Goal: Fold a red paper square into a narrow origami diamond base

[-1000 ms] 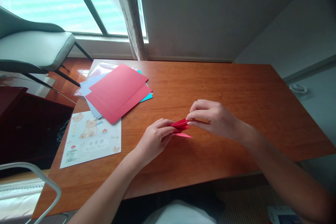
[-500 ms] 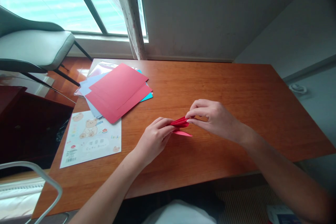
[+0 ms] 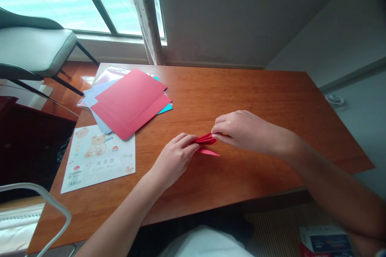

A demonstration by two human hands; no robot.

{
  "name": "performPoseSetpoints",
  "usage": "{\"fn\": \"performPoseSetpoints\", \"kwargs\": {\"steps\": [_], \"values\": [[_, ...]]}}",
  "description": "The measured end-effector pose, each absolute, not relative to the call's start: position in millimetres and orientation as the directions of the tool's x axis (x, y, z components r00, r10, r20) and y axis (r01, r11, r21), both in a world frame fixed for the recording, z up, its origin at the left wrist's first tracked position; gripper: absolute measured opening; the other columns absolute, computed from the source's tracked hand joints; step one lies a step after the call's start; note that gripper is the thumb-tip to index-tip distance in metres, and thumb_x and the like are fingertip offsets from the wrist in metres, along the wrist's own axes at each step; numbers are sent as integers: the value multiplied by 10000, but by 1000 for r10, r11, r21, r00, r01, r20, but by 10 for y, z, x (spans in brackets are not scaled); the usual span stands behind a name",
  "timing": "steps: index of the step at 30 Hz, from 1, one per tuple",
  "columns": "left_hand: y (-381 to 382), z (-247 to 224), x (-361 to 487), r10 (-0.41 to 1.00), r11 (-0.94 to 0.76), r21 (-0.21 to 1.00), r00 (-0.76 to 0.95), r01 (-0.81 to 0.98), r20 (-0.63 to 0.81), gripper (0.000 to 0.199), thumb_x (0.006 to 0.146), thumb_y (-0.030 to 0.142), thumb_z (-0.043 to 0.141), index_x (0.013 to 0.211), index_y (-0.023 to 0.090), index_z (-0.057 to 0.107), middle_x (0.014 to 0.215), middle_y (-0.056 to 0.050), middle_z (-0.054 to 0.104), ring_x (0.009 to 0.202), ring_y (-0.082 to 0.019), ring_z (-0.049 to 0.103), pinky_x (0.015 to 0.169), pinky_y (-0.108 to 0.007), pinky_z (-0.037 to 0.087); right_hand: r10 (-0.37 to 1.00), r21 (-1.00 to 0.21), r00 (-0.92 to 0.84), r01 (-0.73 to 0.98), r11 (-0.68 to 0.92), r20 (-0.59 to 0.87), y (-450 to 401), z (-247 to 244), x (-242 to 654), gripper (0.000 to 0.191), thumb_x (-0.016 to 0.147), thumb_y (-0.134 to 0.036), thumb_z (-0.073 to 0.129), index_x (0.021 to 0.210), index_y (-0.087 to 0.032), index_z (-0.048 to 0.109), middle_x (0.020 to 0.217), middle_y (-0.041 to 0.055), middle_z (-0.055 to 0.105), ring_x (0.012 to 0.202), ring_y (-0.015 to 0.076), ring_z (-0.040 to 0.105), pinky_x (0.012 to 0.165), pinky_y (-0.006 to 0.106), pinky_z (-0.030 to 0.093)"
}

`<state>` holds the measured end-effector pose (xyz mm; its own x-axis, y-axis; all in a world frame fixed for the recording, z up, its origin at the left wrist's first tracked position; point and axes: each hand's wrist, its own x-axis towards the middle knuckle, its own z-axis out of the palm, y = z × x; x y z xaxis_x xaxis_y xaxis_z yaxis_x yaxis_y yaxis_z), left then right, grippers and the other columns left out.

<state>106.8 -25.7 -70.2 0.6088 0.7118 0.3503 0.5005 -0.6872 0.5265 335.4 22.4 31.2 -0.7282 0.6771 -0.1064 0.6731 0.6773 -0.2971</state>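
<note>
Folded red paper is held between the two hands near the front of the wooden table, probably because that spot lies within easy reach of both arms. The table's broad top leaves room for the forearms to come in from either side. Toward its far left corner lie overlapping red sheets, fanned over pale blue sheets, a bright blue sheet and a clear plastic sleeve; the spread seems to put them out of the hands' way. Just in front, partly under that pile, a bear-printed sheet lies flat.

The left hand has its fingers closed on the left end of the folded piece, likely to pin the layers there. The right hand brings bent fingertips together at the opposite end, which looks suited to handling a thin edge; how many layers they pinch, I cannot tell. Between the hands the pleats spread slightly, while the smallest part, a pointed pink-red flap, sticks out below them, apart from the right fingers. Whether it touches the wood is unclear.
</note>
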Motion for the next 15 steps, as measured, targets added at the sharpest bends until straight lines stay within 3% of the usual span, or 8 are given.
{"fn": "performPoseSetpoints", "kwargs": {"steps": [7, 10, 15], "values": [[-260, -677, 1066, 718, -678, 522, 616, 517, 322, 283, 984, 97, 475, 1157, 184, 682, 1089, -75, 699, 912, -195, 599, 808, -339, 548, 644, -179, -729, 683, 708, -233, 286, 407, 3245, 314, 773, 2, 661, 560, -227, 639, 537, 20, 624, 450, 147, 496, 545, 325, 236], [-264, -651, 1069, 711, -688, 508, 622, 519, 327, 283, 979, 79, 463, 1129, 172, 683, 1079, -79, 696, 903, -193, 603, 800, -340, 548, 613, -86, -735, 658, 748, -289, 280, 430, 3214, 289, 735, 41, 675, 601, -214, 659, 576, 29, 656, 460, 152, 522, 528, 322, 229], [-274, -637, 1074, 707, -691, 503, 628, 519, 324, 264, 977, 88, 472, 1109, 170, 686, 1052, -77, 697, 900, -195, 603, 803, -344, 546, 555, 58, -725, 586, 808, -409, 243, 535, 3100, 156, 817, -35, 679, 763, -177, 711, 717, 68, 724, 567, 186, 632, 503, 301, 236]]}}
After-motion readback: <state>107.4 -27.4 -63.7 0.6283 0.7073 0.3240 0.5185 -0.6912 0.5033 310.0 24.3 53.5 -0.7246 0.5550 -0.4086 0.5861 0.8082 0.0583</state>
